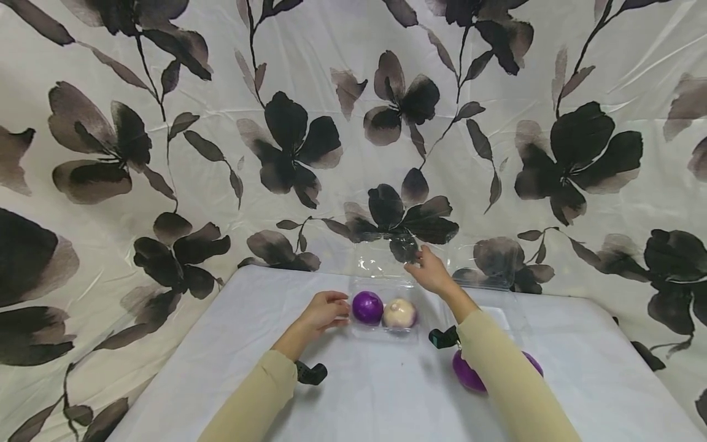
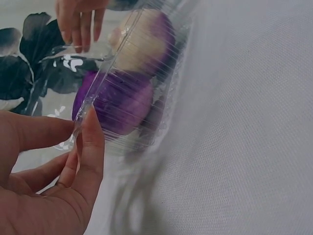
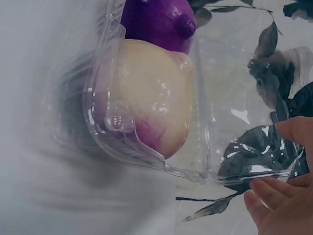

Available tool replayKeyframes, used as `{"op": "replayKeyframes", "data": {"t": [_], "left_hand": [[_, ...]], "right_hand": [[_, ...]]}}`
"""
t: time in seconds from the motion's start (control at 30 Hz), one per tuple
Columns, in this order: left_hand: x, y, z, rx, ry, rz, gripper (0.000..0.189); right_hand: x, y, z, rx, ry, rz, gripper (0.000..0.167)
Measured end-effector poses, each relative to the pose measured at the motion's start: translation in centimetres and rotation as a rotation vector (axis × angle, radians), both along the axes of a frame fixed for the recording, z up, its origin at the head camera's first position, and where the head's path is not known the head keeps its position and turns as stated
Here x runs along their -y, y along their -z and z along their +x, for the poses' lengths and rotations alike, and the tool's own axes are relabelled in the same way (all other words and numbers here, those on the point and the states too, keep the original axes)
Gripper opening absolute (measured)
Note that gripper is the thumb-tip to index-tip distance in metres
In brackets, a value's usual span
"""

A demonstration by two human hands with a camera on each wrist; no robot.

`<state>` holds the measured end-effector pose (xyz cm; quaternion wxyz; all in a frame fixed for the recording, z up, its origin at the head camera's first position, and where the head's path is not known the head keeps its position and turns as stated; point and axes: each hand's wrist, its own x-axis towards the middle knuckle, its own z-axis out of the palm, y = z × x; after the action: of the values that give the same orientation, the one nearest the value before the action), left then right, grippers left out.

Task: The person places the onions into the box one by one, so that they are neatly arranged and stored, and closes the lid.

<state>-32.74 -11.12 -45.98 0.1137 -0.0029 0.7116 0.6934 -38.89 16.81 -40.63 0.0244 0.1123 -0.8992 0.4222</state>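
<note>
While pinching the rim of the clear box with thumb and fingers of the left hand, holds its raised lid by the edge with the right hand. Can see inside the box, on the table, a purple onion beside a pale onion.

Container glossy clear plastic; purple bulb smooth, shiny; tablecloth matt, woven.

on the table, two vegetables are lying side by side in a container, the left hand resting at its left, its lid sitting behind.
</note>
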Motion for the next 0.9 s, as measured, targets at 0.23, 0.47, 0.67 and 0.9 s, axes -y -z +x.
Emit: {"op": "replayKeyframes", "data": {"t": [0.23, 0.47, 0.67, 0.9], "left_hand": [[0.0, 0.0, -0.1, 0.008, 0.002, -0.002, 0.046], [0.1, 0.1, -0.4, 0.023, -0.002, -0.017, 0.046], [0.0, -0.2, -0.5, 0.012, 0.007, -0.011, 0.046], [0.0, -0.2, -0.4, 0.038, -0.006, -0.014, 0.045]], "right_hand": [[-0.6, 0.0, 0.9, 0.013, 0.019, -0.065, 0.072], [-0.9, -0.3, 1.7, 0.015, 0.004, -0.134, 0.060], [-1.3, -0.6, 2.3, 0.001, 0.042, -0.288, 0.050], [-1.4, -0.6, 3.0, 0.027, 0.044, -0.324, 0.047]]}}
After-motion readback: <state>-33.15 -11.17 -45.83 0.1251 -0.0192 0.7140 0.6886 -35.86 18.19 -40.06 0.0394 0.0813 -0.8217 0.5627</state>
